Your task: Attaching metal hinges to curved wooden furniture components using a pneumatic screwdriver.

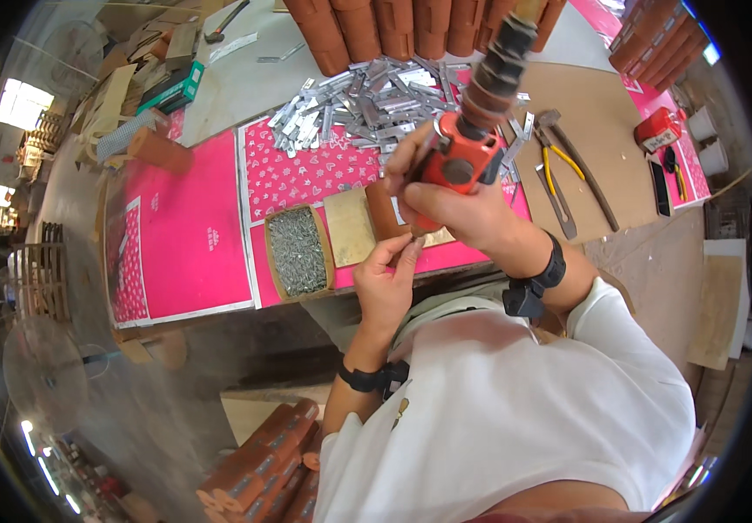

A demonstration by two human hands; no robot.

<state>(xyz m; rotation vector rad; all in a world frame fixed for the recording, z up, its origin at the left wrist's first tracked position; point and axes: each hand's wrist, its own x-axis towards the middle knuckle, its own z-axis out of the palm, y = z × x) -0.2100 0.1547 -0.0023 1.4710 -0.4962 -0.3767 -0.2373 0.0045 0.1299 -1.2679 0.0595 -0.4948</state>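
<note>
My right hand point(467, 209) is wrapped around a red power screwdriver point(460, 157) with a black upper end. The tool stands over a reddish-brown piece point(384, 207) at the table's front edge, mostly covered by my hands. Thumb and fingers of my left hand point(389, 283) pinch together beside the tool's lower end; whatever lies between them is too small to make out. Left of the brown piece sits a pale wooden block point(350, 228). Beside that, an open carton point(330, 272) holds many small silvery screws.
Metal strips point(376, 100) are heaped behind my hands, before upright reddish-brown cylinders point(393, 30). Yellow-handled pliers point(559, 167) and a hammer point(578, 161) lie on cardboard point(616, 105) to the right. A red container point(657, 131) stands farther right. More brown cylinders point(258, 462) are stacked below left.
</note>
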